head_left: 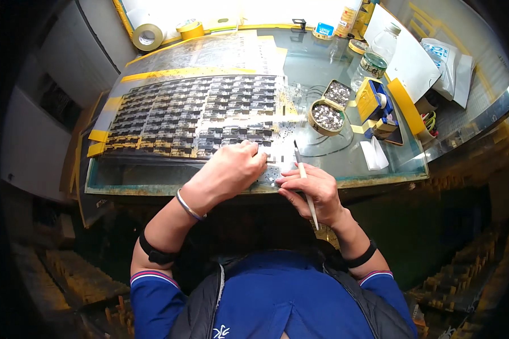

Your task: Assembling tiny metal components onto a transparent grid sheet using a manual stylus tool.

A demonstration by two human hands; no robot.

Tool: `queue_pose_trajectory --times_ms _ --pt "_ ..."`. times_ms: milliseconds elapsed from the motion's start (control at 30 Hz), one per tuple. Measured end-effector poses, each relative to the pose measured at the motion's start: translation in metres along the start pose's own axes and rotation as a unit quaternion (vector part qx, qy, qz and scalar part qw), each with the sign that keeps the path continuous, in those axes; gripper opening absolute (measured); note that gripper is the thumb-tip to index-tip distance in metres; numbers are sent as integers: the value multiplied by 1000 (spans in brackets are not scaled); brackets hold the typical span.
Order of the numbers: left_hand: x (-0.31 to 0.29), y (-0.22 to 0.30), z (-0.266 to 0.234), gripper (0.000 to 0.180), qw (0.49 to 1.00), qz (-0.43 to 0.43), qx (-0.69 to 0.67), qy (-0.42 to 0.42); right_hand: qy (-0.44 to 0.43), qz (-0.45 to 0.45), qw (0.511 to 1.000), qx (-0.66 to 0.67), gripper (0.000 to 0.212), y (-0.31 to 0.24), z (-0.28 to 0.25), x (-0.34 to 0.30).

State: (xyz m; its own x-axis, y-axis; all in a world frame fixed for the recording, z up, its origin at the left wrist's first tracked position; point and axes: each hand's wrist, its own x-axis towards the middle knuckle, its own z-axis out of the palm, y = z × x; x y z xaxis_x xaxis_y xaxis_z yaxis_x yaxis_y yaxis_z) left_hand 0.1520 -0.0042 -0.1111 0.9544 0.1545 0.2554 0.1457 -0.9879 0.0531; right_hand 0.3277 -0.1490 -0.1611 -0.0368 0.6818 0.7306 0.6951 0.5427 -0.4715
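My right hand (pixel 315 189) grips a slim brush (pixel 307 189) with a pale handle. Its dark tip points up and away from me, above the glass tabletop near some small scattered dots. My left hand (pixel 234 166) is closed, its fingertips tucked down at the near right edge of a patterned film sheet (pixel 169 116); what they pinch, if anything, is hidden. Rows of dark and grey blocks cover that sheet, which yellow tape (pixel 98 136) holds along its left side. Beyond the brush stand a round tin (pixel 312 120) and its lid (pixel 329 100), both filled with small dark and pale bits.
A blue and yellow tape dispenser (pixel 369 100), a folded white tissue (pixel 373 154) and glass jars (pixel 371 66) stand at the right. Tape rolls (pixel 147 37) lie at the far left by a bright panel. The glass table's near edge (pixel 345 183) runs before me.
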Motion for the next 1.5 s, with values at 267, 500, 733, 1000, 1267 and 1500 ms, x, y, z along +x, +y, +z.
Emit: queue_pose_trajectory --times_ms 267,500,733,1000,1267,1500 --pt "-15 1 -15 27 966 -63 45 245 12 -5 992 -127 19 1 2 -1" --pt "-50 40 3 34 989 -31 6 144 70 139 987 -33 28 6 -8 2" --pt "-68 50 31 55 966 -51 -67 245 59 92 994 30 46 5 -22 -15" --pt "-59 48 28 57 981 -92 -59 162 43 34 998 22 34 -7 -18 -5" --pt "-65 46 27 43 972 -89 -82 199 -21 28 998 -47 20 -11 -8 -3" --pt "-57 48 27 40 966 -103 -88 219 44 34 998 8 23 -8 -1 -10"
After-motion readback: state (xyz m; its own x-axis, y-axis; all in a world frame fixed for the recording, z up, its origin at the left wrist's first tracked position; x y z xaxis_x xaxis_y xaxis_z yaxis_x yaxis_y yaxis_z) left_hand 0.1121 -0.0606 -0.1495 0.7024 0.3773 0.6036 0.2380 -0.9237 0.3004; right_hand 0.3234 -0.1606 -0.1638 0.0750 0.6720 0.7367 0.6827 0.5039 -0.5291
